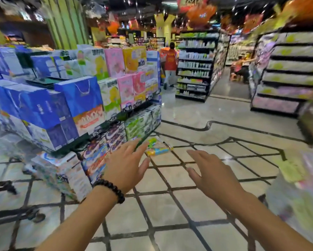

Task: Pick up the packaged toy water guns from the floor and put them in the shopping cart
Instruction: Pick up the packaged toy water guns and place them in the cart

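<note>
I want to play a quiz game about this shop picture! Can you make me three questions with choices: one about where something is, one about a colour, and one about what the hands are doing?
1. Where are the packaged toys?
A. On the floor by the box display
B. On a shelf
C. In a hand

2. What colour is the bracelet on the left wrist?
A. White
B. Black
C. Red

3. What are the hands doing?
A. Both grip toys
B. One holds a box
C. Both are open and hold nothing

Answers:
1. A, the packets lie on the tiled floor next to the stacked boxes.
2. B, the beads are dark black.
3. C, the left hand and right hand reach forward with fingers spread, touching nothing.
</note>
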Motion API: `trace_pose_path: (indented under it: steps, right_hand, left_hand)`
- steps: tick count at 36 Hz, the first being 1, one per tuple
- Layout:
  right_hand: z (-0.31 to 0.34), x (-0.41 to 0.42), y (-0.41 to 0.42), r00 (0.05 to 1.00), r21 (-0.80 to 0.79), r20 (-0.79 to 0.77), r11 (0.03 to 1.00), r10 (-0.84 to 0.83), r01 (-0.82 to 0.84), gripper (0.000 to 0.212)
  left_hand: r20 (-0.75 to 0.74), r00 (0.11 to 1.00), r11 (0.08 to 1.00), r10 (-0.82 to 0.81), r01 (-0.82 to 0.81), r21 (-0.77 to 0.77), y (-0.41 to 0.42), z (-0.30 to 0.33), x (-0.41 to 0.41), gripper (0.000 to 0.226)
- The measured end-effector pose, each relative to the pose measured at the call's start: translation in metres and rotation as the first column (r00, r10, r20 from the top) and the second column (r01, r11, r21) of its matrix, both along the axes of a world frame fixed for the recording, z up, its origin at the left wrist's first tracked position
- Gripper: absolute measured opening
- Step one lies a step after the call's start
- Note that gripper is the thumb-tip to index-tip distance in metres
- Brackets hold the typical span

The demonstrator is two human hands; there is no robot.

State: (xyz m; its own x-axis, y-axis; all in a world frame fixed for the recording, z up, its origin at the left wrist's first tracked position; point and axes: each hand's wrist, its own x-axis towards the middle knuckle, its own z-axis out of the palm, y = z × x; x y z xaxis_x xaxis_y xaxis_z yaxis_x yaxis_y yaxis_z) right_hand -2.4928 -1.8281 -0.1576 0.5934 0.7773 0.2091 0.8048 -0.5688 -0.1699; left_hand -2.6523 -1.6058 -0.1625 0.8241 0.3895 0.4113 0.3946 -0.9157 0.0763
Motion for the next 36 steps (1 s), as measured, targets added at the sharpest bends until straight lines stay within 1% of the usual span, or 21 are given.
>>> trace_pose_path:
  steps: [5, 10, 13, 16, 19, 24, 28, 32, 36]
  right_hand:
    - [0.014, 0.049, 0.075, 1.0, 0.011, 0.009, 1.0, 0.005, -0.005, 0.054]
    - [0.02, 0.103, 0.145, 0.999, 0.028, 0.024, 0.999, -0.021, 0.021, 0.052]
    - [0.013, 0.132, 0.172, 0.999, 0.023, 0.006, 0.999, -0.035, 0.034, 0.053]
    - [0.003, 0.165, 0.195, 0.999, 0.007, -0.008, 0.999, -0.04, 0.04, 0.055]
    - [-0.007, 0.205, 0.215, 0.997, 0.024, -0.041, 0.998, -0.061, 0.062, 0.055]
    - [-0.028, 0.286, 0.252, 0.995, 0.044, -0.077, 0.996, -0.069, 0.073, 0.056]
    - [-0.038, 0.362, 0.283, 0.993, 0.07, -0.096, 0.995, -0.066, 0.073, 0.056]
    - [-0.034, 0.441, 0.316, 0.996, 0.081, -0.091, 0.996, -0.018, 0.026, 0.055]
    - [-0.027, 0.523, 0.36, 0.995, 0.093, -0.092, 0.996, 0.025, -0.016, 0.056]
  left_hand:
    - [0.055, 0.997, 0.999, -0.052, 0.051, 0.013, 0.079, 0.008, 0.06, 0.051]
    - [0.089, 0.995, 0.998, -0.053, 0.049, 0.049, 0.15, 0.011, 0.126, 0.049]
    - [0.051, 0.993, 0.995, -0.104, 0.104, 0.007, 0.176, 0.002, 0.167, 0.049]
    - [0.01, 0.989, 0.989, -0.15, 0.15, -0.001, 0.198, -0.006, 0.208, 0.055]
    - [-0.015, 0.985, 0.985, -0.172, 0.172, 0.0, 0.219, -0.015, 0.251, 0.057]
    - [-0.03, 0.98, 0.98, -0.196, 0.197, 0.029, 0.256, -0.03, 0.331, 0.05]
    - [-0.032, 0.978, 0.977, -0.206, 0.207, 0.049, 0.288, -0.034, 0.406, 0.049]
    - [-0.021, 0.985, 0.986, -0.168, 0.169, 0.012, 0.315, -0.025, 0.486, 0.053]
    - [0.008, 0.992, 0.992, -0.129, 0.129, -0.005, 0.341, -0.015, 0.558, 0.047]
